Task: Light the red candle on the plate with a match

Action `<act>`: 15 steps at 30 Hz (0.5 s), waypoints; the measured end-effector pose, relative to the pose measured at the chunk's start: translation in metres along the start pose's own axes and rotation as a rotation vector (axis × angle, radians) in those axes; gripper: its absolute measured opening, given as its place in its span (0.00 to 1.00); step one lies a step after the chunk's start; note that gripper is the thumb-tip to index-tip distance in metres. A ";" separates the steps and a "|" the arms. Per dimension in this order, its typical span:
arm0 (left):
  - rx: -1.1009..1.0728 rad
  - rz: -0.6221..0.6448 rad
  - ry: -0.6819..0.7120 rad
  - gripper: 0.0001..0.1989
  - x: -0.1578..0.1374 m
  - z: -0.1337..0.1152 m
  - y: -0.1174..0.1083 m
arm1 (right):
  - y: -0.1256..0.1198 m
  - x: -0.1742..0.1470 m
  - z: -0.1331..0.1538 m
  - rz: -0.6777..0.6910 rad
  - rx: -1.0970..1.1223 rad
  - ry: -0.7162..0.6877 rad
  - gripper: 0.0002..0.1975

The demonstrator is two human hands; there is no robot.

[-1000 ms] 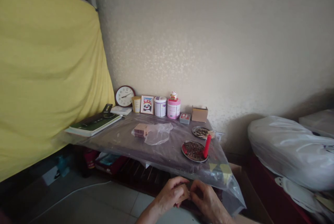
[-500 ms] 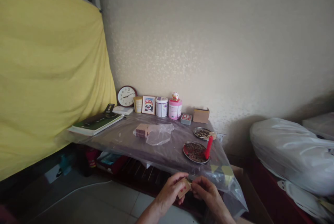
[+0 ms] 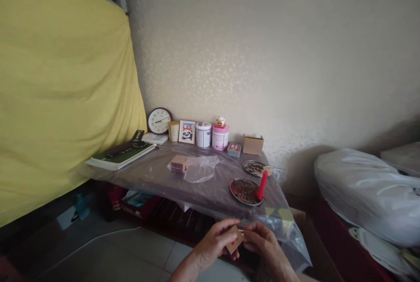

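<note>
My left hand (image 3: 213,243) is closed around a small tan matchbox (image 3: 235,245) with red marks, held tilted in front of the table's near edge. Pale match ends (image 3: 242,231) show at the box's right end. There my right hand (image 3: 266,243) pinches with thumb and forefinger, close against the box; its fingers partly hide what they grip. Beyond the hands, a red candle (image 3: 263,185) stands leaning slightly at the right rim of a round metal plate (image 3: 231,191) with dark bits in it. Behind it, another plate (image 3: 245,170) bears burnt and fresh matchsticks.
A plastic-covered table (image 3: 147,183) carries a pack of matchboxes (image 3: 179,164), a clear wrapper (image 3: 201,170), a book (image 3: 123,157), a clock (image 3: 159,121), tins (image 3: 203,135), a card box (image 3: 234,149) and a cardboard box (image 3: 252,145). White bags (image 3: 364,194) lie at right.
Both hands have shifted slightly right with the matchbox, which has turned a little. My right fingers have come closer against its end.
</note>
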State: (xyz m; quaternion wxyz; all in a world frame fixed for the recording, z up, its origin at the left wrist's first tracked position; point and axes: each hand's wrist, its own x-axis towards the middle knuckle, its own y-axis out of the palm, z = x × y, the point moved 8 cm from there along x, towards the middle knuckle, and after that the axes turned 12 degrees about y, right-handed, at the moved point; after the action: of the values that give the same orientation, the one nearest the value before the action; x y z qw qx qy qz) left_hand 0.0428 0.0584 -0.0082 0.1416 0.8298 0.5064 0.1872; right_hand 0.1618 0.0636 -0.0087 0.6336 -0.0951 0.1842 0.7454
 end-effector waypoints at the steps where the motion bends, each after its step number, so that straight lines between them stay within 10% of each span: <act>1: 0.003 0.014 -0.012 0.23 -0.001 0.000 0.000 | -0.002 0.000 0.001 -0.008 -0.002 -0.002 0.12; 15: 0.025 0.155 0.015 0.27 -0.009 -0.022 0.014 | -0.010 -0.008 0.012 0.025 0.064 -0.015 0.13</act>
State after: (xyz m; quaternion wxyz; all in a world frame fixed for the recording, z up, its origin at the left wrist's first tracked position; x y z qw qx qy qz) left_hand 0.0403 0.0452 0.0158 0.1123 0.8668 0.4440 0.1975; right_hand 0.1741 0.0621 0.0034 0.6281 -0.0670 0.2043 0.7478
